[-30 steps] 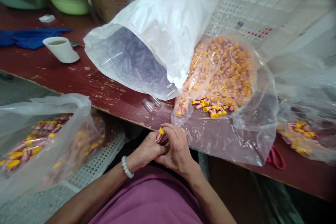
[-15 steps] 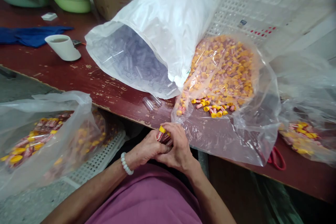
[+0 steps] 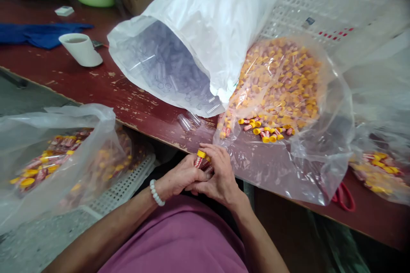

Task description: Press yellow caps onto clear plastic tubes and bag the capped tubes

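Close to my body, at the table's front edge, my two hands meet around a few small capped tubes. My left hand (image 3: 183,175), with a bead bracelet on its wrist, is closed on a red-and-white tube with a yellow cap (image 3: 200,158); the cap points up. Curled around the other side, my right hand (image 3: 221,175) has its fingers on the same little bunch. Most of the bunch is hidden by my fingers. Beyond my hands, two clear tubes (image 3: 184,122) lie on the table beside the mouth of a white sack (image 3: 205,21) full of clear tubes.
Right of the sack, a clear bag (image 3: 315,149) spills red pieces with yellow caps (image 3: 272,134). Red-handled scissors (image 3: 346,198) lie near the right edge. A white cup (image 3: 80,51) stands at left. Below left, another bag (image 3: 96,113) of capped tubes rests by a white crate (image 3: 120,194).
The view has shifted a little, so the table's things sit slightly further right and higher. My hands stay together, and the yellow-capped tube stands clearer between them.
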Tool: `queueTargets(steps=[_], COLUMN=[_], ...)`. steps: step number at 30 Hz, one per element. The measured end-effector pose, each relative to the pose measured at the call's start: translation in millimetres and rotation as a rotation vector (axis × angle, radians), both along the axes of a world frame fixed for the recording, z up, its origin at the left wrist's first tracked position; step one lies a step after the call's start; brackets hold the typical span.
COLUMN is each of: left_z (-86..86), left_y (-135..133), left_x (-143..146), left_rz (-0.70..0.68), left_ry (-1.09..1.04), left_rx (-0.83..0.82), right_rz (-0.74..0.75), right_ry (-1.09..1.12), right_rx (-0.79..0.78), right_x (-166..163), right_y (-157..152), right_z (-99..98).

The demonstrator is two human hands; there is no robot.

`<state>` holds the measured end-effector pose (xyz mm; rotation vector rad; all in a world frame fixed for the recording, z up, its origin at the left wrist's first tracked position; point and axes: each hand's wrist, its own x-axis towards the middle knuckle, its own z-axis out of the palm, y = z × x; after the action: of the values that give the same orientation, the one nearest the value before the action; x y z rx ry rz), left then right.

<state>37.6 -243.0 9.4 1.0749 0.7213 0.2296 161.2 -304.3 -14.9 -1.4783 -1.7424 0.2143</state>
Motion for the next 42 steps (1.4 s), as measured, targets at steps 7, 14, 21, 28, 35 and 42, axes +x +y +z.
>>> queueTargets(steps=[7, 14, 21, 28, 35, 42], left_z=[-10.0, -4.4, -1.4, -1.4, -5.5, -10.7], left_y=[5.5, 7.5, 10.0, 18.0, 13.6, 13.0], left_x=[-0.7, -4.6, -11.4, -13.9, -14.3, -9.3], left_rz=[0.051, -0.011, -0.142, -0.042, -0.109, 0.063], left_ry=[-0.033, -0.012, 0.149, 0.349, 0.273, 0.072], left_rx=[0.128, 0.046, 0.057, 0.803, 0.535, 0.340], right_rz=[-0.041, 0.032, 0.108, 0.153, 0.055, -0.017], right_ry=[-0.078, 0.172, 0.254, 0.059, -0.115, -0.042], right_rx=[0.080, -0.044, -0.120, -0.175, -0.037, 0.023], right_x=[-8.8, -8.1, -0.1, -0.5, -16.8, -25.7], right_y=[-1.8, -2.2, -4.4, -8.9, -10.8, 6.5], right_z=[1.1, 5.9, 15.7, 22.1, 5.9, -0.8])
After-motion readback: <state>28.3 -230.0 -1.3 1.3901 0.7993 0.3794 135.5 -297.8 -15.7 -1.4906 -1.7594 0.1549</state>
